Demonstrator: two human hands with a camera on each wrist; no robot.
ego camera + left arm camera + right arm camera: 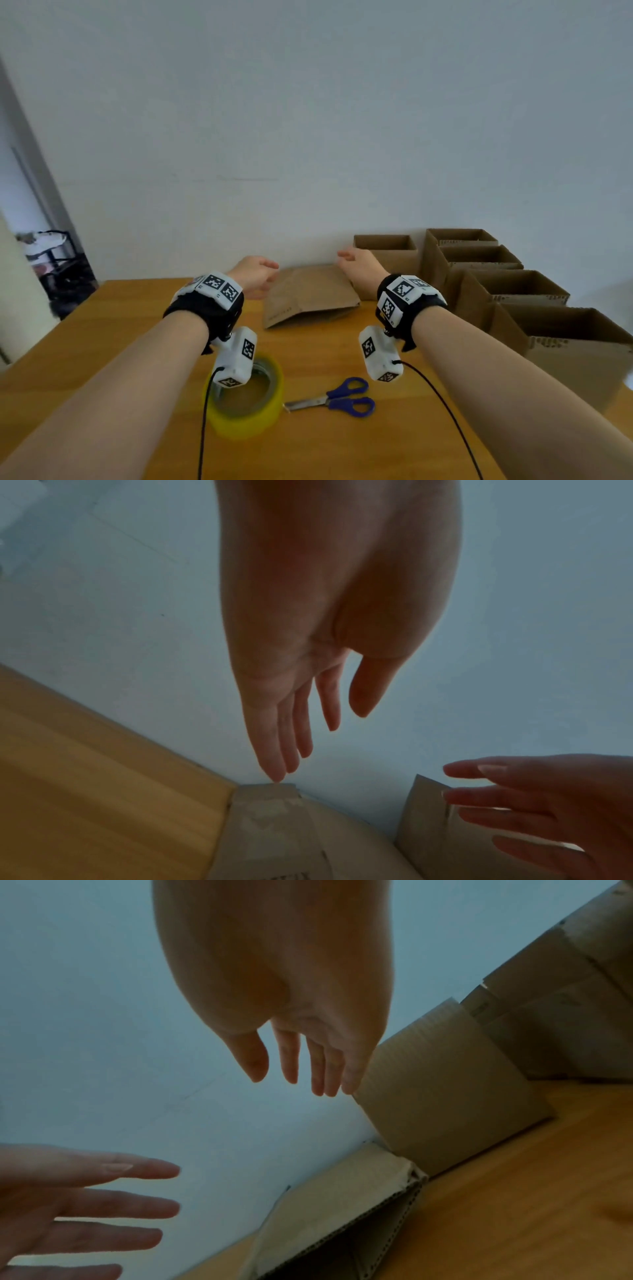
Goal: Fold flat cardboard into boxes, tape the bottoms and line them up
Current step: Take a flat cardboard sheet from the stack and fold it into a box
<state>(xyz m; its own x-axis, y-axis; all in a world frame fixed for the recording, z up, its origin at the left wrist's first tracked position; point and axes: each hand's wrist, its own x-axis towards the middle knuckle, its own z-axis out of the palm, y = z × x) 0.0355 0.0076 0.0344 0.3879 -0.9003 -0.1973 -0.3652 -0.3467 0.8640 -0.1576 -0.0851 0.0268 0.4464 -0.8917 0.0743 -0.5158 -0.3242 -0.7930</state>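
Note:
A flat, unfolded cardboard blank (308, 296) lies on the wooden table (120, 318) against the wall, also seen as flat cardboard (274, 831) and flat cardboard (335, 1213) in the wrist views. My left hand (255, 275) hovers above its left edge, my right hand (359, 267) above its right edge. Both hands have straight, spread fingers and hold nothing. In the left wrist view my left hand (308, 723) stays just above the cardboard's far corner. My right hand (301, 1064) hangs beside a folded box (445, 1083).
Several folded open-topped boxes (496, 274) stand in a row along the table's right side, one box (387, 250) against the wall. A yellow tape roll (250, 404) and blue-handled scissors (342, 399) lie near me. A dark rack (58, 267) stands left of the table.

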